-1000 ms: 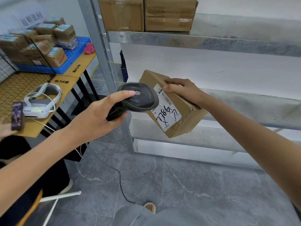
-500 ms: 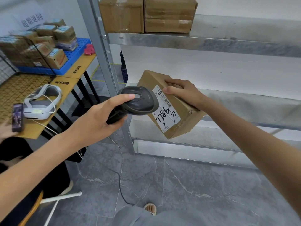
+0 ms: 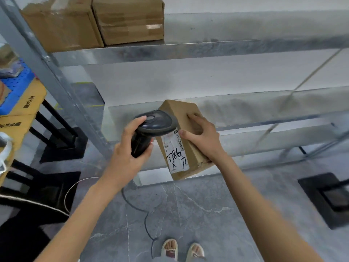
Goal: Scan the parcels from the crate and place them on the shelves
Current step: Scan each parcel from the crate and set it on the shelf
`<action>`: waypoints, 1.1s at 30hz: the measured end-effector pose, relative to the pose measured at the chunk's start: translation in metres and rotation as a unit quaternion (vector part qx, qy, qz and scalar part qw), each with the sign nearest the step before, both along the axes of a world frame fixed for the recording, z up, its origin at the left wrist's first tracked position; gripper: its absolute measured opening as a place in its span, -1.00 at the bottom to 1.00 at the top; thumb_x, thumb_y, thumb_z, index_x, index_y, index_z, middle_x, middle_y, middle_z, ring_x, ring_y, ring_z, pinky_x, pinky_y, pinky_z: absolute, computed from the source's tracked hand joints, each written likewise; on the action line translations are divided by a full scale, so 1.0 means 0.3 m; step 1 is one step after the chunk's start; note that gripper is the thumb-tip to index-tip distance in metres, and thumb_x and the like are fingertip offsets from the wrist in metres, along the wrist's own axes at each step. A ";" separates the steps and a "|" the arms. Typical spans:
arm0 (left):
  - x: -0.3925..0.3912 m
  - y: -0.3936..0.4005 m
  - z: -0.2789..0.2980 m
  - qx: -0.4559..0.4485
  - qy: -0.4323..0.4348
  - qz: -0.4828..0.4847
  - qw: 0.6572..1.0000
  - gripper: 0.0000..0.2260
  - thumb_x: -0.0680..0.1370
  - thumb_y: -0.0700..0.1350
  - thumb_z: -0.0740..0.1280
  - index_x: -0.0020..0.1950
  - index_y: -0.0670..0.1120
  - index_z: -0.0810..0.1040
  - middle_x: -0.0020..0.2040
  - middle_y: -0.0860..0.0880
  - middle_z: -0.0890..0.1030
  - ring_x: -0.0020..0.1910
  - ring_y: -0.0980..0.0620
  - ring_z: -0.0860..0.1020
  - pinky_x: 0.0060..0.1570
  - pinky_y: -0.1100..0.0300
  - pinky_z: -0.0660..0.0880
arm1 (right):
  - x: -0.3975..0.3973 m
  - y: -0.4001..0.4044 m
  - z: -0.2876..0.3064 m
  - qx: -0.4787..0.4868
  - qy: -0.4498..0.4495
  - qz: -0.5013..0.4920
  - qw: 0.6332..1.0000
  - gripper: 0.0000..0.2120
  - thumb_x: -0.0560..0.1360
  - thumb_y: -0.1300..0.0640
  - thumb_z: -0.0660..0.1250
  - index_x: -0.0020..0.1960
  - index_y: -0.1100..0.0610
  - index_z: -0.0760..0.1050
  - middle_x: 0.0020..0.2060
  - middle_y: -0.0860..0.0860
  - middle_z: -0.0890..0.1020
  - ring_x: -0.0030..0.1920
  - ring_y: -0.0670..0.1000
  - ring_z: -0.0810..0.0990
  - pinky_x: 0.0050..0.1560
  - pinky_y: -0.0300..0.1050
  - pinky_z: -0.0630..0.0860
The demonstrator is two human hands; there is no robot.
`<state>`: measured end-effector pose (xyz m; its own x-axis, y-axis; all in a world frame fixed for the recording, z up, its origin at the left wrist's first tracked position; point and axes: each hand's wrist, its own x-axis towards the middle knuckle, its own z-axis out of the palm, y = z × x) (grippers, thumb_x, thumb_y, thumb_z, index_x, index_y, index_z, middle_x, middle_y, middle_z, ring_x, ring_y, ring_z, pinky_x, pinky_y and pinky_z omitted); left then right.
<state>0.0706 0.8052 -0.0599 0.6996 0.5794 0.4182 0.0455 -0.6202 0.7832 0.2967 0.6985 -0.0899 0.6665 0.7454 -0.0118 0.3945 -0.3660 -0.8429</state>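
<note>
My right hand (image 3: 204,138) grips a small brown cardboard parcel (image 3: 182,118) from its right side, holding it tilted in front of the middle metal shelf (image 3: 264,103). Its white label (image 3: 174,152) bears a barcode and black handwriting and faces me. My left hand (image 3: 130,148) holds a black handheld scanner (image 3: 151,127) by the handle, with the scanner head over the label's top left corner. The scanner's cable (image 3: 145,220) hangs to the floor. The crate is out of view.
Two brown boxes (image 3: 94,21) stand on the upper shelf (image 3: 207,48) at the left. A grey shelf upright (image 3: 56,78) runs down on the left. A yellow table (image 3: 20,103) with a blue tray (image 3: 15,86) is at far left. My sandalled feet (image 3: 181,250) stand on grey floor.
My view has swung right and down toward the shelves. Both hands, with scanner and parcel, sit lower and more central, and the parcel is more upright.
</note>
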 end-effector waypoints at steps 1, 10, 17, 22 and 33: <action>0.040 -0.007 -0.013 -0.010 0.002 -0.011 1.000 -0.15 0.54 -0.30 0.47 0.38 0.58 0.20 0.22 0.45 0.53 0.17 0.41 0.55 0.10 0.52 0.45 | 0.015 -0.040 -0.015 0.001 -0.007 -0.025 1.000 -0.19 0.24 -0.51 0.33 0.44 -0.29 0.34 0.47 -0.30 0.31 0.46 0.03 0.31 0.44 0.25 0.27; 0.414 -0.221 -0.002 -0.085 -0.028 -0.096 0.991 -0.22 0.57 -0.29 0.44 0.36 0.55 0.22 0.23 0.50 0.48 0.12 0.25 0.60 0.05 0.28 0.60 | 0.217 -0.415 -0.031 0.085 0.005 -0.241 0.967 -0.16 0.25 -0.50 0.35 0.47 -0.25 0.34 0.49 -0.22 0.33 0.47 -0.05 0.32 0.47 0.19 0.30; 0.729 -0.444 0.027 -0.106 -0.041 -0.166 0.980 -0.22 0.58 -0.30 0.42 0.32 0.58 0.22 0.16 -0.02 0.61 -0.20 0.10 0.61 -0.21 0.13 0.58 | 0.398 -0.706 -0.007 0.189 0.043 -0.386 0.902 -0.11 0.20 -0.43 0.39 0.47 -0.15 0.40 0.51 -0.14 0.34 0.45 -0.06 0.39 0.46 0.17 0.34; 0.963 -0.601 0.027 -0.103 -0.043 -0.196 0.974 -0.22 0.58 -0.29 0.42 0.34 0.57 0.21 0.17 -0.09 0.61 -0.22 0.08 0.60 -0.18 0.08 0.56 | 0.519 -0.879 0.009 0.213 0.070 -0.427 0.876 -0.14 0.19 -0.43 0.39 0.46 -0.22 0.39 0.52 -0.12 0.35 0.41 -0.03 0.44 0.46 0.29 0.29; 1.427 -0.957 0.004 -0.114 -0.042 -0.293 0.948 -0.24 0.59 -0.26 0.41 0.36 0.56 0.20 0.19 -0.11 0.61 -0.17 0.07 0.62 -0.14 0.14 0.57 | 0.786 -1.256 0.012 0.234 0.062 -0.511 0.825 -0.13 0.19 -0.40 0.41 0.47 -0.15 0.41 0.50 -0.08 0.38 0.43 -0.04 0.42 0.45 0.19 0.36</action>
